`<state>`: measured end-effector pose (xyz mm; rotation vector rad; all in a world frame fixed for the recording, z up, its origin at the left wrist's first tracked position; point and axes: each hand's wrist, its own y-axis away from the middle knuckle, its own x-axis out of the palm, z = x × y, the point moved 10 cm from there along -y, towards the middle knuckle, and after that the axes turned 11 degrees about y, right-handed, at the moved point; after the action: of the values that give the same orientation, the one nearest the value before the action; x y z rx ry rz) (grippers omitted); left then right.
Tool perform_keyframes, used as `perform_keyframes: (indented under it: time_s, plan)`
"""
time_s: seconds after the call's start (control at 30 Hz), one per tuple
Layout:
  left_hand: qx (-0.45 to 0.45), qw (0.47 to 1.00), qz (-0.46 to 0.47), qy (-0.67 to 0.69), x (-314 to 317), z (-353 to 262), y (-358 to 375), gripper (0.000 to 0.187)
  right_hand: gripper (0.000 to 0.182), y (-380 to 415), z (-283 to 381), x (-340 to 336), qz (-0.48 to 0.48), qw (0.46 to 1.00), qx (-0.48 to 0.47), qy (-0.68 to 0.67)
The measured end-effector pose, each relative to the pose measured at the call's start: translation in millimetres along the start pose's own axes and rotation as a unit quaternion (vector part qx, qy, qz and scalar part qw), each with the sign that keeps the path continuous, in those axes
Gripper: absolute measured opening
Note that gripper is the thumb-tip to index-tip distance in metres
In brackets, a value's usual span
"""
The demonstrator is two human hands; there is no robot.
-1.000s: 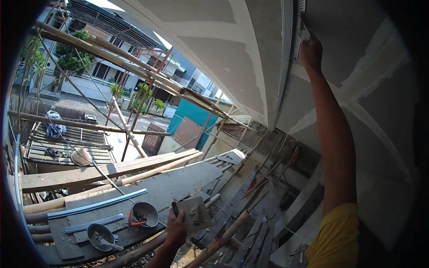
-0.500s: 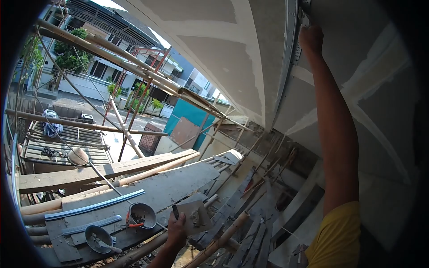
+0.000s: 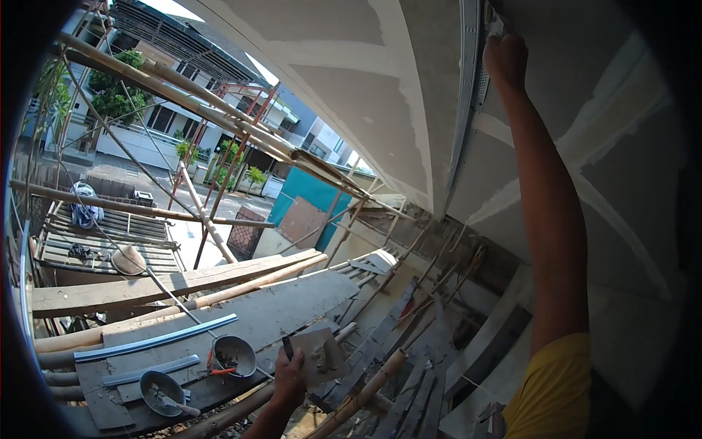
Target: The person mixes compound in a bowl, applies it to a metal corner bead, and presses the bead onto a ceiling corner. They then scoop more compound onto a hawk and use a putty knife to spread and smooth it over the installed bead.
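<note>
Left hand (image 3: 291,373) holds board (image 3: 311,343) | right hand (image 3: 506,60) grips tool (image 3: 497,28) near perforated strip (image 3: 482,86)

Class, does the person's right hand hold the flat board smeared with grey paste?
No, the left hand grips that board, while the right hand is raised high.

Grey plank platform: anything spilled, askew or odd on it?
Mildly odd: the lower round grey bowl sits close to the near edge of the grey plank platform, a pale tool handle jutting over its rim, so it might get knocked. An orange-handled tool lies at the rim of the upper round grey bowl.
</note>
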<state>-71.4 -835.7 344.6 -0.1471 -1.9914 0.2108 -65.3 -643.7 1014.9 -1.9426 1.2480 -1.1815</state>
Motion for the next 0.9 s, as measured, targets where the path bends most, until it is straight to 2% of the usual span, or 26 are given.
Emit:
perform_keyframes:
  time_s: [0.07,0.13,0.17,0.23,0.27,0.3,0.47,0.6,0.7,0.77,0.83,0.9]
  plan:
    - [-0.011,1.000,-0.006,0.002,-2.2,4.6,0.1,0.024,0.037,-13.3,-10.1,18.5,0.004,1.000,0.006,0.017]
    - [-0.005,1.000,-0.003,-0.009,-6.1,9.7,-2.9,0.023,0.036,-33.0,-45.2,65.5,0.035,0.990,-0.007,0.136]
    - [-0.001,1.000,-0.002,-0.019,-7.3,10.9,-4.0,0.023,0.036,-29.0,-35.9,65.4,0.035,0.990,-0.008,0.136]
    - [0.000,1.000,-0.001,-0.022,-6.3,9.9,-4.1,0.022,0.042,-13.5,-4.1,37.8,-0.103,0.994,-0.027,0.012]
    - [0.000,1.000,-0.001,-0.027,-5.5,9.6,-2.8,0.022,0.038,-14.6,4.0,38.9,-0.056,0.994,-0.071,0.061]
    - [-0.002,1.000,-0.002,-0.028,-3.3,7.9,-0.5,0.022,0.038,-9.6,9.1,30.3,-0.054,0.994,-0.071,0.061]
    - [-0.001,1.000,0.003,-0.001,7.2,2.5,6.2,0.021,0.044,19.9,-3.1,5.4,0.042,0.999,-0.020,0.011]
    - [-0.002,1.000,-0.001,-0.005,9.2,3.3,11.1,0.021,0.041,14.7,-2.4,-8.6,0.010,1.000,-0.011,-0.022]
    - [-0.002,1.000,0.010,-0.021,17.4,-0.1,15.2,0.022,0.043,-8.3,-1.8,-3.6,-0.011,1.000,-0.013,0.007]
    - [-0.008,1.000,0.008,-0.012,22.8,-3.4,18.7,0.021,0.039,-30.7,-33.5,32.8,0.052,0.994,0.033,0.095]
    - [-0.008,1.000,0.008,-0.006,23.0,-1.2,18.0,0.020,0.039,-35.0,-19.6,26.0,0.037,0.993,0.022,0.112]
    - [-0.008,1.000,0.008,-0.002,20.5,2.0,16.7,0.020,0.040,-29.4,5.3,8.8,0.011,0.996,0.023,-0.087]
